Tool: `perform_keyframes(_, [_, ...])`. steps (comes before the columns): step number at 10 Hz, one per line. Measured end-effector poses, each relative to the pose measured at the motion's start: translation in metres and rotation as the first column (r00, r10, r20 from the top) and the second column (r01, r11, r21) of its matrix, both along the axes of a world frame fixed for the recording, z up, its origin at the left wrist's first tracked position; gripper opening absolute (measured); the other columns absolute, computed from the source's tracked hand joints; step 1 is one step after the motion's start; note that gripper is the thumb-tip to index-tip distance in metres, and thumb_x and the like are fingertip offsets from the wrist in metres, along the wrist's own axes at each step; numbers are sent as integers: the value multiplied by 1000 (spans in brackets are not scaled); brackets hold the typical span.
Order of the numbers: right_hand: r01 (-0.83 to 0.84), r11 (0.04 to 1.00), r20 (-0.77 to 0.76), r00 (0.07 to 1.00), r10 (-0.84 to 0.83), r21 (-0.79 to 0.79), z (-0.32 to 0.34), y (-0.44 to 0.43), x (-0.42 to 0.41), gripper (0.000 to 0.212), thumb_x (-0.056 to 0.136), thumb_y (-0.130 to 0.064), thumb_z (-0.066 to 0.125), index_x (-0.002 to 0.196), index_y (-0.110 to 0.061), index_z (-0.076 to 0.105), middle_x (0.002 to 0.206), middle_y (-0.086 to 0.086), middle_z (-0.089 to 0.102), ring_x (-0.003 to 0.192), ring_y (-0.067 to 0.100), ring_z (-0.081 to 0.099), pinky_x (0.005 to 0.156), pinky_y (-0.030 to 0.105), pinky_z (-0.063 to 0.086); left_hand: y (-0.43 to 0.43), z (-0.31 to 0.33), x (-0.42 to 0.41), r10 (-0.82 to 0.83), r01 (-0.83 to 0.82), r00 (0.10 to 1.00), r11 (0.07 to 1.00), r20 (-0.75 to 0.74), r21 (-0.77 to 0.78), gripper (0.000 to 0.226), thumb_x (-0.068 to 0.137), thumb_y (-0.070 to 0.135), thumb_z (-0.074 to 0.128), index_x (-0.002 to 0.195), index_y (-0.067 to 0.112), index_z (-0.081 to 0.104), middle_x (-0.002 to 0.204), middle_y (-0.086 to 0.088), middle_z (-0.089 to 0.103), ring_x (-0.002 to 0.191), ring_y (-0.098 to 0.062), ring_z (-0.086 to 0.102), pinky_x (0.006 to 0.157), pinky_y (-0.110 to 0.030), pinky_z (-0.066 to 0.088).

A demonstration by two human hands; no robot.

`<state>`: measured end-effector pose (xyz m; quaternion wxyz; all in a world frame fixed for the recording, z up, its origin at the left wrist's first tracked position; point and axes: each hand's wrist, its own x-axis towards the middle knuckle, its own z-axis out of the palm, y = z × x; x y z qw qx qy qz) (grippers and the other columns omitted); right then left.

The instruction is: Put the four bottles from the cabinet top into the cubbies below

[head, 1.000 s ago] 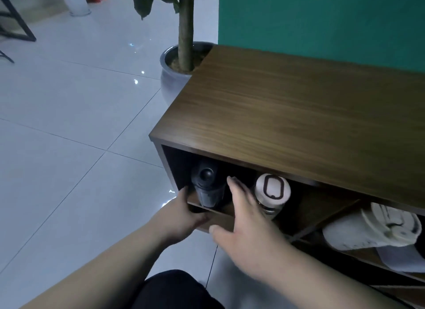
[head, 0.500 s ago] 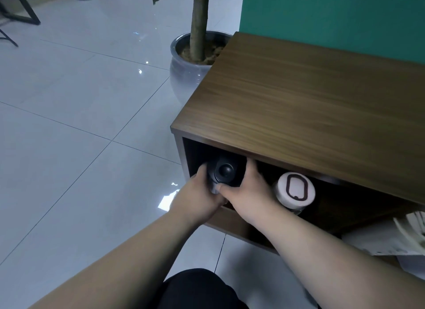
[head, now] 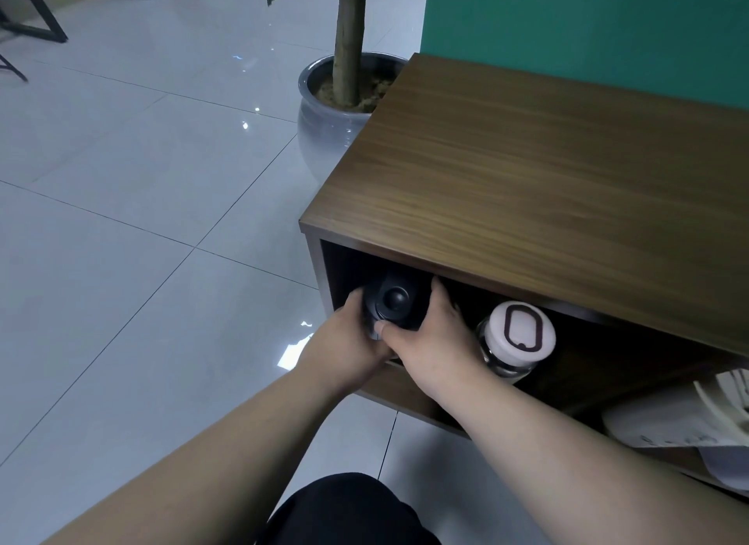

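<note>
A dark bottle with a round black cap (head: 395, 301) stands in the left end of the cubby under the wooden cabinet top (head: 547, 188). My left hand (head: 348, 342) wraps its left side and my right hand (head: 433, 333) wraps its right side, thumbs meeting in front. A clear bottle with a white lid (head: 516, 335) stands to the right in the same cubby, apart from my hands. The cabinet top carries no bottles in view.
A grey plant pot (head: 324, 119) with a trunk stands on the tiled floor just left of the cabinet. White cloth or paper items (head: 681, 419) lie in the lower right shelf. A teal wall backs the cabinet. Black metal legs show at far left.
Both hands have closed around the dark bottle; a second ago they rested open at the cubby's lower edge. The view has shifted left and nearer.
</note>
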<state>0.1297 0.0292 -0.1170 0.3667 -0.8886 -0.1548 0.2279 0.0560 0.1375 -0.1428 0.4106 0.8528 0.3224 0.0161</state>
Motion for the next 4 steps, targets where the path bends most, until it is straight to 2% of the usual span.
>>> perform_keyframes(1, [8, 1000, 8, 1000, -8, 9, -1, 1, 0, 92, 74, -46, 76, 150, -32, 25, 151, 0, 43, 135, 23, 45, 99, 32, 39, 0, 0, 0, -3, 3, 1000, 1000, -2, 5, 52, 84, 44, 68, 131, 31, 48, 102, 15, 64, 87, -16, 61, 64, -14, 42])
perform_keyframes(2, [-13, 1000, 6, 1000, 13, 7, -2, 0, 0, 96, 74, -46, 76, 151, -30, 22, 152, 0, 41, 137, 24, 43, 98, 32, 37, 1, 1, 0, -12, 12, 1000, 1000, -4, 16, 51, 84, 45, 68, 129, 31, 48, 106, 13, 68, 88, -17, 62, 64, -22, 45])
perform_keyframes(3, [-21, 1000, -1, 1000, 21, -3, -1, -7, -1, 105, 73, -46, 78, 154, -28, 15, 156, 0, 36, 140, 23, 38, 103, 34, 35, -2, 0, -3, -11, 12, 999, 1000, -36, 12, 57, 80, 48, 70, 129, 31, 48, 110, 13, 69, 94, -18, 66, 76, -33, 53])
perform_keyframes(4, [-9, 1000, -23, 1000, 9, 2, -4, -18, -10, 113, 73, -49, 77, 157, -22, 7, 160, 3, 30, 145, 22, 30, 110, 33, 30, 0, -2, -11, -38, 39, 996, 999, -78, 13, 57, 79, 52, 69, 127, 28, 50, 117, 5, 71, 100, -23, 69, 86, -42, 58])
